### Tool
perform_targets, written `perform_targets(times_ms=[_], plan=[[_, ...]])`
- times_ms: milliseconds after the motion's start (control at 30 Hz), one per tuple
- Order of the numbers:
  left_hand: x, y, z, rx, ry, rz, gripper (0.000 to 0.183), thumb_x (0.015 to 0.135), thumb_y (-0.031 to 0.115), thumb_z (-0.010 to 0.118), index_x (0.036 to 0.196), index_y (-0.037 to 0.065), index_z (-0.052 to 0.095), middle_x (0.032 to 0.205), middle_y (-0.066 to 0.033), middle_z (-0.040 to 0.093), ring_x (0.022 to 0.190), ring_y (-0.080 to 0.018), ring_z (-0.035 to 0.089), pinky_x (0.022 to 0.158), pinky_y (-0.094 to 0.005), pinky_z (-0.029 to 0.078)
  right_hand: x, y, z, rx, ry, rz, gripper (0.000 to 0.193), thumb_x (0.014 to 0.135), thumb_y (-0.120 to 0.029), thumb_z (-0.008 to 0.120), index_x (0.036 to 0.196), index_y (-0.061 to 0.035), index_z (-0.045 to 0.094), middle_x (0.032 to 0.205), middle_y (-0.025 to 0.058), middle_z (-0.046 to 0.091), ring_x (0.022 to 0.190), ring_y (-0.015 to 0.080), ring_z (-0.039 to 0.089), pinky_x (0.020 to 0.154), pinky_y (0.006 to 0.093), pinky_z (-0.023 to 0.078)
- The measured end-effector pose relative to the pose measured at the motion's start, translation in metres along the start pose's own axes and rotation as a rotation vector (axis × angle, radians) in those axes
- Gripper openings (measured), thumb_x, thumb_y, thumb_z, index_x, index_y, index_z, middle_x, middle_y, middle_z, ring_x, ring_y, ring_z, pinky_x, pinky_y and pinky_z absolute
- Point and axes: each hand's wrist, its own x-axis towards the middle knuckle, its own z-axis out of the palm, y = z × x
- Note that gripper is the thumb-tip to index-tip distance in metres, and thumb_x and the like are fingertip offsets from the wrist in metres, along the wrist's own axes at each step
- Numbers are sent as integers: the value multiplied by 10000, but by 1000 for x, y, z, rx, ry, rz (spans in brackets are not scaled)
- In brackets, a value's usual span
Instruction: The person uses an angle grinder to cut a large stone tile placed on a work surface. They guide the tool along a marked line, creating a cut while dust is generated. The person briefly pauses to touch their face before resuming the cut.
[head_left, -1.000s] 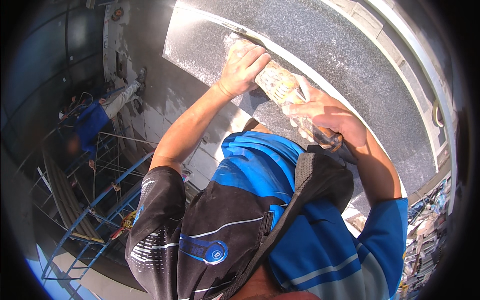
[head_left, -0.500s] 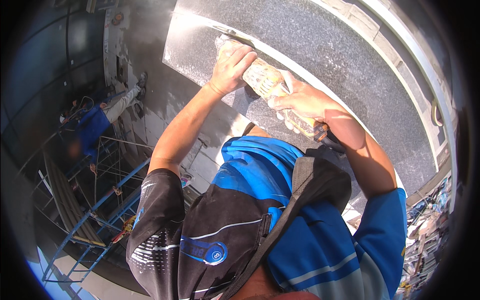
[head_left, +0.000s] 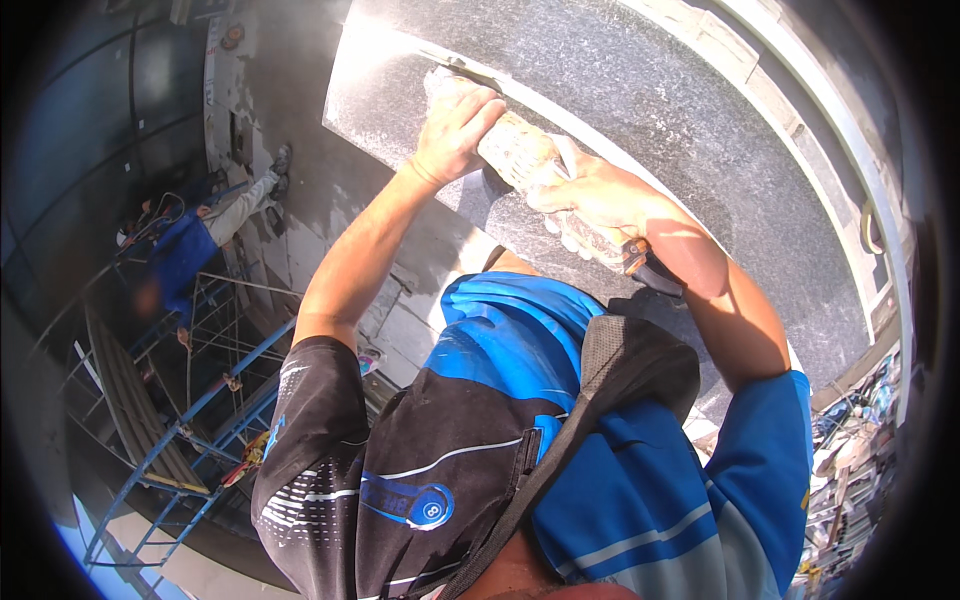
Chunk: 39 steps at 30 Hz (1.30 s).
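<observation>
A dust-coated yellow angle grinder (head_left: 518,152) lies across a speckled grey stone slab (head_left: 650,95). My left hand (head_left: 458,132) is closed round its front end, near the disc. My right hand (head_left: 592,203) grips the rear of the body, and the dark cord end (head_left: 655,268) sticks out below that wrist. The disc edge (head_left: 458,68) meets a pale line (head_left: 610,150) running along the slab. Bright whitish dust hangs at the slab's left end, beyond the disc. My hands hide much of the tool.
At the left, a person in blue (head_left: 188,250) is beside blue metal scaffolding (head_left: 195,450) with long planks (head_left: 125,390). A pale metal rail (head_left: 850,130) curves past the slab's far right side. Piled scraps (head_left: 850,470) lie at the lower right.
Both hands and the grinder have shifted slightly left along the pale line. The dust glare over the slab looks brighter. My grip is the same.
</observation>
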Motion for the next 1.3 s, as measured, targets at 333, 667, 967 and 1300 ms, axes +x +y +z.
perform_targets(times_ms=[333,667,967,1300], plan=[[11,22,-3,-8,11,30,471,677,201,798,1090,32,650,1108,-116,651,1031,-306,646,911,-434,495,-28,2,-3,1,-8,-35,705,911,-131,739,1497,-64,353,1003,114,653,752,171,647,657,339,567],[8,32,3,-20,7,12,501,672,211,804,1122,48,658,1149,-113,654,1073,-302,641,939,-433,486,-53,7,-8,148,-67,-143,770,921,-150,718,1569,-22,321,1292,128,612,1007,123,602,810,279,529],[9,36,4,-28,5,10,489,677,226,810,1108,46,667,1142,-113,656,1070,-308,638,948,-443,478,-68,6,-8,161,-120,-297,650,967,-239,629,1498,61,403,1271,116,607,1023,112,582,839,254,496],[12,42,5,-20,12,16,484,669,215,803,1104,52,668,1136,-108,654,1068,-309,637,942,-445,478,-73,11,-10,233,-137,-277,677,910,-219,651,1477,59,408,1184,122,623,1005,159,595,871,275,487]])
